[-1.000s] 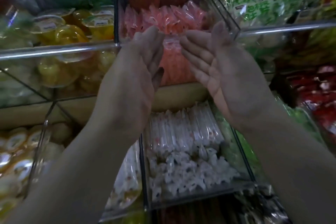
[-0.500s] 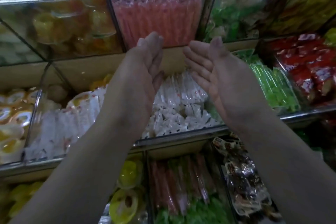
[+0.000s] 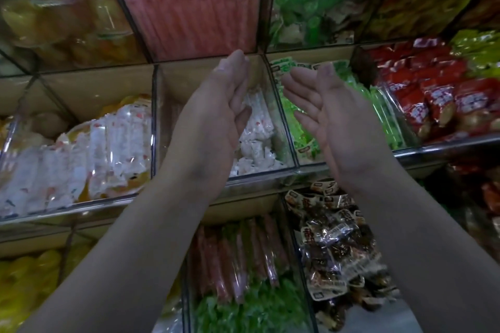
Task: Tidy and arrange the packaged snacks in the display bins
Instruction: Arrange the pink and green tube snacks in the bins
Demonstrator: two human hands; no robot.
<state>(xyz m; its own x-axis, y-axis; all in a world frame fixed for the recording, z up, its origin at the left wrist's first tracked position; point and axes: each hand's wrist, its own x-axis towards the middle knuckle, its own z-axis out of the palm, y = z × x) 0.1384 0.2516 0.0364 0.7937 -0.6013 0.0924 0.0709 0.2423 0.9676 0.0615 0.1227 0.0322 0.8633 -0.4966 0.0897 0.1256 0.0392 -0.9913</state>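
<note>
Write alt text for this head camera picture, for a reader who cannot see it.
Two bare, empty hands, the left hand and the right hand, are held open with palms facing each other in front of a clear bin of white packets. Neighbouring clear bins hold pink sticks, green packets, red packets and brown packets.

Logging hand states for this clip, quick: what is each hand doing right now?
Left hand: open, fingers straight, holding nothing, raised before the white snack bin.
Right hand: open, palm turned inward, holding nothing.
</note>
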